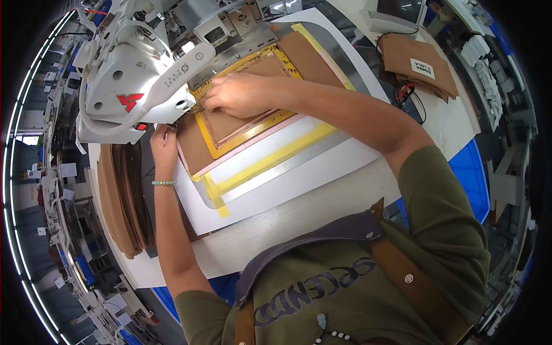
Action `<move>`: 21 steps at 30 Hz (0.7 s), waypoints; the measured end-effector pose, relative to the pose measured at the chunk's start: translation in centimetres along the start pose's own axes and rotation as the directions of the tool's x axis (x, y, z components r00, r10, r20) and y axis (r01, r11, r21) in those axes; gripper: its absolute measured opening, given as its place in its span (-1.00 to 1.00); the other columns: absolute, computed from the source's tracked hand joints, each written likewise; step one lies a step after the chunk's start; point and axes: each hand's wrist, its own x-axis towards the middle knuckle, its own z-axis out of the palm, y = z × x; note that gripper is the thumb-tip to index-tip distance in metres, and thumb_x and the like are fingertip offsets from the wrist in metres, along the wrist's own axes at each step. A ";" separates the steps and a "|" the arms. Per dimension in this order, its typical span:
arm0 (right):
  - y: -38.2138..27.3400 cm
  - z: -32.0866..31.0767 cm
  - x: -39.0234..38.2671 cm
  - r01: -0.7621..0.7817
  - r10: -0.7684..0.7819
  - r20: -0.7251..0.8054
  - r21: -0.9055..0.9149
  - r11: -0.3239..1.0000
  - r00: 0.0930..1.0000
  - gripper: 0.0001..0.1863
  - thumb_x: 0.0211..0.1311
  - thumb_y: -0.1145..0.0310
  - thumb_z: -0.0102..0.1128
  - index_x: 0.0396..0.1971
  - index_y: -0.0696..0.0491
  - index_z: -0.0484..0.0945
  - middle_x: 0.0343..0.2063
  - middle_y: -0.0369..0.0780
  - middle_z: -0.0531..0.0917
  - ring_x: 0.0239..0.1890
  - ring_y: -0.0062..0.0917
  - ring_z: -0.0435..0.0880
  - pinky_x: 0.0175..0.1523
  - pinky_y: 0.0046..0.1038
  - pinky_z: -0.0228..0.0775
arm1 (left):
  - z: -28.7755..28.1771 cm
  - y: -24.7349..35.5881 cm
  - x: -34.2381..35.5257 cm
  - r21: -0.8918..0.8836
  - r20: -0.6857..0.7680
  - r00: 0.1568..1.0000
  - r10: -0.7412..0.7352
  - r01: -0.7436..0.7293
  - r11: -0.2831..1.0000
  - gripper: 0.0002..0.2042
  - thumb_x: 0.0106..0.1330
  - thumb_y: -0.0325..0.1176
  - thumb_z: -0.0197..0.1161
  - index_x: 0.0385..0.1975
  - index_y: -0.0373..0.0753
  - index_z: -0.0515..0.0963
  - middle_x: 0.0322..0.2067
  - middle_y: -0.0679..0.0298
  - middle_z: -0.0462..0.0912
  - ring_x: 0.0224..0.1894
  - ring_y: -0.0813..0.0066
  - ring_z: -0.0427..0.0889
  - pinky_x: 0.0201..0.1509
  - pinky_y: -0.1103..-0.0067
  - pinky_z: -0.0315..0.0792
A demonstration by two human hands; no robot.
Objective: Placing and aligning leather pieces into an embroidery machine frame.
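Note:
A white sewing machine stands over a yellow template frame on brown sheet material, edged with pink and yellow tape on a clear plate. My right hand rests on the frame's upper left, fingers bent downward beside the machine's head; whether they grip anything is hidden. My left hand is at the brown sheet's left edge under the machine, fingers curled; what they hold, if anything, is unclear.
A stack of brown pieces lies at the left. More brown pieces with a white label sit at the right, beside a small screen and cables. Blue bins are below the table's right edge.

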 end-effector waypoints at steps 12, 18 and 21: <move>-0.7 -2.3 -3.0 0.099 -0.099 0.002 -0.120 0.988 0.995 -0.76 0.38 0.45 0.18 -0.06 0.00 0.76 0.01 -0.29 0.76 0.16 -0.32 0.64 0.30 -0.25 0.50 | 0.3 6.3 -6.2 0.079 0.046 0.917 0.396 -0.399 0.914 -0.76 0.53 -0.53 0.17 0.04 -0.31 0.74 0.12 0.12 0.78 0.23 0.22 0.70 0.38 0.37 0.50; -0.4 -12.9 -10.9 -0.245 0.251 0.001 -0.223 0.944 0.968 -0.66 0.63 0.35 0.04 0.22 0.01 0.68 0.25 -0.20 0.69 0.29 -0.32 0.62 0.42 -0.25 0.47 | 0.0 9.9 -8.5 0.210 0.151 0.887 0.437 -0.461 0.862 -0.76 0.53 -0.49 0.24 0.09 -0.28 0.73 0.15 0.13 0.76 0.27 0.14 0.68 0.37 0.34 0.50; -0.2 -14.0 -12.5 -0.321 0.384 0.089 -0.395 0.861 0.919 -0.62 0.64 0.38 -0.01 0.28 0.03 0.64 0.30 -0.18 0.65 0.32 -0.31 0.61 0.43 -0.25 0.48 | 1.0 11.3 -8.6 0.223 0.229 0.865 0.446 -0.493 0.841 -0.72 0.52 -0.48 0.25 0.16 -0.27 0.70 0.27 0.12 0.69 0.33 0.12 0.63 0.37 0.32 0.49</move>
